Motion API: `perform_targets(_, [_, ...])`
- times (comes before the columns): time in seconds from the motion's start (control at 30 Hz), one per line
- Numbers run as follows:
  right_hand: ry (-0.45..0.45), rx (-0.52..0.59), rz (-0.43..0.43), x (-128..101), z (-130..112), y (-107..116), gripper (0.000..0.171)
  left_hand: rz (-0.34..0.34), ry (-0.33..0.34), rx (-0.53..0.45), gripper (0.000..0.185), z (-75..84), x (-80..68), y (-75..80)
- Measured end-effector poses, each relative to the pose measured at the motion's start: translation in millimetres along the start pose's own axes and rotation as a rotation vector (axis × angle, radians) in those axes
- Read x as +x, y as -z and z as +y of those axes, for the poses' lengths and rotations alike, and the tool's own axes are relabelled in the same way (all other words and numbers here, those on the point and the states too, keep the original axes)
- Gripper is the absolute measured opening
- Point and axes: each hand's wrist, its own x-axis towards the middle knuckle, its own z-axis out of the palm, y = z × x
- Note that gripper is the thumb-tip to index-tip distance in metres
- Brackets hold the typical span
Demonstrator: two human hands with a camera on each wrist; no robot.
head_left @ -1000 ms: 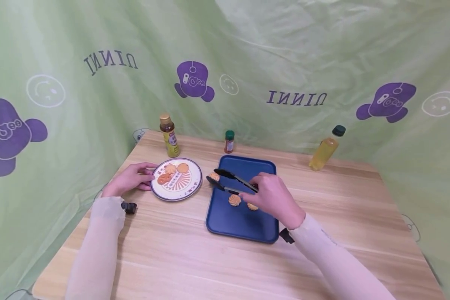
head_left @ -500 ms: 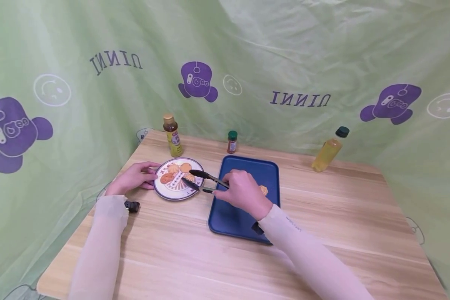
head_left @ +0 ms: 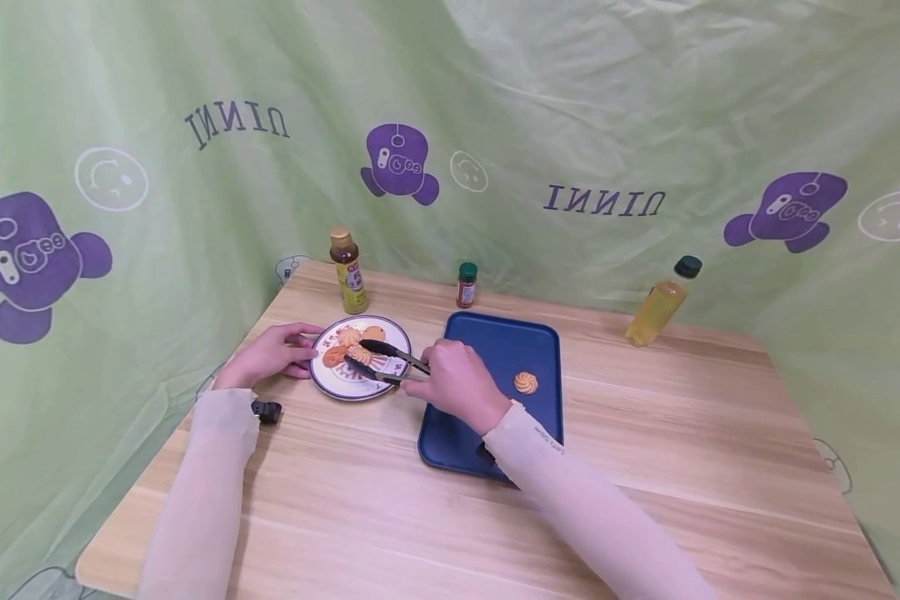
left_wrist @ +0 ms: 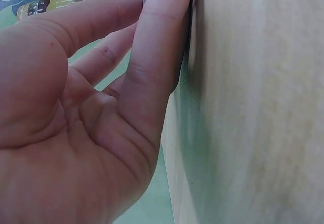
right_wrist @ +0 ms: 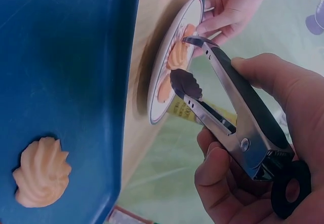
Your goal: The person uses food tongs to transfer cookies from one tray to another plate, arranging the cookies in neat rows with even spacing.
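Head view: the right hand [head_left: 453, 385] grips tongs [head_left: 378, 360] over the plate [head_left: 330, 385] of cookies [head_left: 360, 354]; the left hand [head_left: 270, 354] steadies its rim, fingers straight. One cookie [head_left: 526, 382] remains on the blue tray [head_left: 495, 342].

Left wrist view: fingers [left_wrist: 162, 57] lie flat against the tabletop [left_wrist: 253, 107].

Right wrist view: the tongs' [right_wrist: 223, 102] tips stand apart; nudging could push cookies off the plate [right_wrist: 167, 57].

Head overview; wrist close-ups sharing plate [head_left: 360, 392]
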Motion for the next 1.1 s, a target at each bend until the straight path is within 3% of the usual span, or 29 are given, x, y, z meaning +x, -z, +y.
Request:
perform_targets(0.6, [-0.045,0.013,-0.026,-3.3,-4.4,-0.3,0.035,-0.014,-0.018,-0.045,0.06,-3.9,1.3,-0.3])
perform_targets(1.1, [-0.084,0.013,-0.031,-15.3,5.8,8.2,0.041,-0.007,-0.004,-0.013,0.061,-4.7,1.6,0.4])
